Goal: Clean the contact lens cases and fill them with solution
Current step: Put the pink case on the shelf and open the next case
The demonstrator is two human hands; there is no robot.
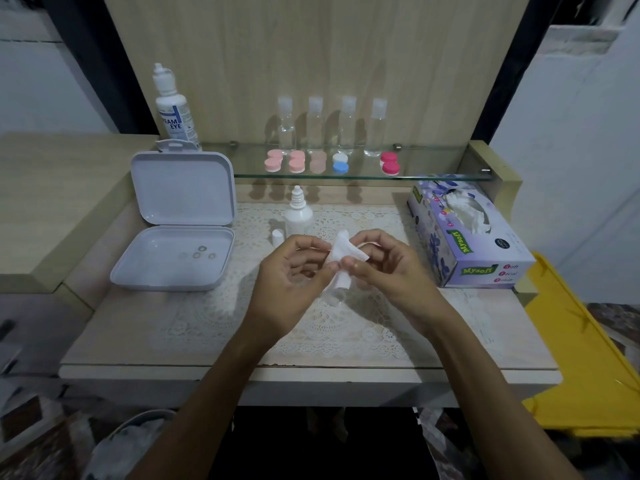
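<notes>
Clearly the work is at the wiping step: both hands meet above the lace mat [346, 327], the left hand [294, 271] and the right hand [384, 268] each pinching a folded white tissue [341, 258] between thumb and fingertips. Whether a lens case part sits inside the tissue cannot be told — the paper hides it. The tissue is light, soft and easily torn, so a gentle pinch near its folded middle likely suits it best. The contact lens cases [341, 162] — pink, blue-and-white, deep pink — stand in a row on the glass shelf [433, 176]; they look small, hard and smooth, probably slippery when wet, best taken by the cap edges. An uncapped dropper bottle [298, 213] stands just behind the hands, its cap [277, 237] beside it.
</notes>
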